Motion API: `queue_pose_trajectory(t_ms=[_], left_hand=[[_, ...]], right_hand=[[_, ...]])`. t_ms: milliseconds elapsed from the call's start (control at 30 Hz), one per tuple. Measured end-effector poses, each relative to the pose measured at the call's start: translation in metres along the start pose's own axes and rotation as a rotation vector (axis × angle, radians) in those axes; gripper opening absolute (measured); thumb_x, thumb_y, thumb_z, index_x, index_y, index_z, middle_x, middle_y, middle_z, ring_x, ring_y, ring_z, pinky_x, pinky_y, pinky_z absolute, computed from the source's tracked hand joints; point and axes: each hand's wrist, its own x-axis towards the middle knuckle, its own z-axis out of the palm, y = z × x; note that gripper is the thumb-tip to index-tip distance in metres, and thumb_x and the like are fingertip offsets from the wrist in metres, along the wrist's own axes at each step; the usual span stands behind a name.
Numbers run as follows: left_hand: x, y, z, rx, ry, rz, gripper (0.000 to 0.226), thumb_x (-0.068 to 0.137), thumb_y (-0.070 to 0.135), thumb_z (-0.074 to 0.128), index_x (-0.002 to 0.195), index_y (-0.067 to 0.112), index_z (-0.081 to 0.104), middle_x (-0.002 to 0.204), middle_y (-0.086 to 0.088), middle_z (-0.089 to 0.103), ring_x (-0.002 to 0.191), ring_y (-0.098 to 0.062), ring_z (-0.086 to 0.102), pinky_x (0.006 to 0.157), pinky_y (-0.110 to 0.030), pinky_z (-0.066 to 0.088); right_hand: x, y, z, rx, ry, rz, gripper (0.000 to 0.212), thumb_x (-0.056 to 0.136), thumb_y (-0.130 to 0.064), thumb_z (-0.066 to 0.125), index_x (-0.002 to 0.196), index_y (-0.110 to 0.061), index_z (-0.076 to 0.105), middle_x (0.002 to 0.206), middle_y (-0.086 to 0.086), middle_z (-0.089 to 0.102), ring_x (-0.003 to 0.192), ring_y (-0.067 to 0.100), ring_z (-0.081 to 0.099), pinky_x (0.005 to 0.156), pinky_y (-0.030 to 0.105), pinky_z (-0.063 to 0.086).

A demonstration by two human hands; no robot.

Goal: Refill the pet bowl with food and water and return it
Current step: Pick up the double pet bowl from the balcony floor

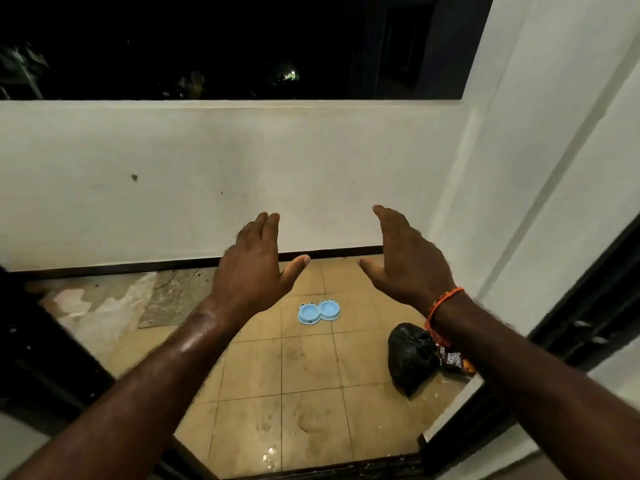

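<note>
A light blue double pet bowl (pixel 319 311) with two round dishes lies on the tan tiled balcony floor, well below and between my hands. Both dishes look bare inside. My left hand (pixel 250 268) is stretched out in front of me, fingers straight, thumb spread, holding nothing. My right hand (pixel 403 259) is held out the same way with its palm turned inward; an orange thread band circles its wrist. Neither hand touches the bowl.
A tied black plastic bag (pixel 410 355) and a dark snack wrapper (pixel 455 360) lie on the floor right of the bowl. A worn mat (pixel 169 296) lies at the left. A white parapet wall (pixel 207 174) closes the balcony; dark door frames (pixel 568 323) flank the opening.
</note>
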Motion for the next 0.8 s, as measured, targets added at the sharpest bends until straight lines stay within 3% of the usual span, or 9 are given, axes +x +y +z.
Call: queue_pose_trajectory(t_ms=[167,433,633,800], left_hand=[[0.063,-0.03,0.043,-0.013,-0.055,-0.038,0.093,0.095,0.07,0.048,0.163,0.013,0.02,0.169,-0.012,0.024,0.156,-0.029,0.024,0.121,-0.043,0.031],[0.152,-0.061,0.113,0.011,-0.156,-0.067,0.092,0.095,0.069,0.048,0.162,0.012,0.021,0.168,-0.012,0.025,0.155,-0.027,0.024,0.118,-0.045,0.035],[0.221,-0.084,0.199,0.049,-0.259,-0.119,0.095,0.094,0.073,0.045,0.162,0.011,0.02,0.168,-0.012,0.025,0.154,-0.03,0.027,0.114,-0.048,0.04],[0.29,-0.111,0.285,0.028,-0.326,-0.178,0.101,0.092,0.077,0.046,0.161,0.007,0.02,0.167,-0.014,0.029,0.152,-0.031,0.031,0.113,-0.05,0.041]], right_hand=[[0.063,0.013,0.059,0.022,-0.101,0.011,0.089,0.091,-0.05,0.065,0.16,-0.021,0.018,0.163,0.001,0.032,0.131,0.026,0.056,0.09,0.041,0.055],[0.155,0.042,0.134,0.033,-0.187,0.046,0.087,0.092,-0.052,0.064,0.16,-0.021,0.019,0.163,0.002,0.032,0.131,0.027,0.054,0.092,0.04,0.053],[0.231,0.082,0.221,0.035,-0.265,0.055,0.088,0.089,-0.051,0.067,0.158,-0.017,0.025,0.159,0.006,0.039,0.132,0.03,0.053,0.098,0.044,0.051],[0.301,0.131,0.308,0.063,-0.397,0.063,0.085,0.09,-0.047,0.069,0.157,-0.016,0.027,0.162,0.007,0.034,0.139,0.03,0.044,0.106,0.045,0.044]])
